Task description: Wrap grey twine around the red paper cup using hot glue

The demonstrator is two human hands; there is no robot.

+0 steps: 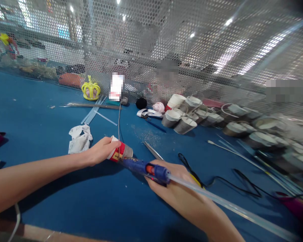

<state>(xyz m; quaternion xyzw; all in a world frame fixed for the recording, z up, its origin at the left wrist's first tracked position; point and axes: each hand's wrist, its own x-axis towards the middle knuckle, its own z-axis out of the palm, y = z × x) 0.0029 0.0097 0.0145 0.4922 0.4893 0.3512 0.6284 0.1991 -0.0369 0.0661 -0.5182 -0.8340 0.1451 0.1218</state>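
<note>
My left hand (101,152) is closed around a red and white paper cup (115,155), which lies tipped on its side. Grey cord covers the cup's far end, and a strand of that cord (119,121) runs back across the table. In my right hand (170,174) is a blue hot glue gun (141,166), with a long clear glue stick (232,209) coming out of its rear. The gun's nozzle meets the side of the cup near the cord. Just beyond the gun lie scissors (153,150), their handles partly hidden by my right hand.
Many grey cord-wrapped cups (185,125) fill the right side. A yellow crown-shaped piece (91,89), pale glue sticks (94,109) and a crumpled white wrapper (80,139) lie left of centre. A black cable (222,181) curls at right. Perforated metal panels (141,40) stand behind the blue table.
</note>
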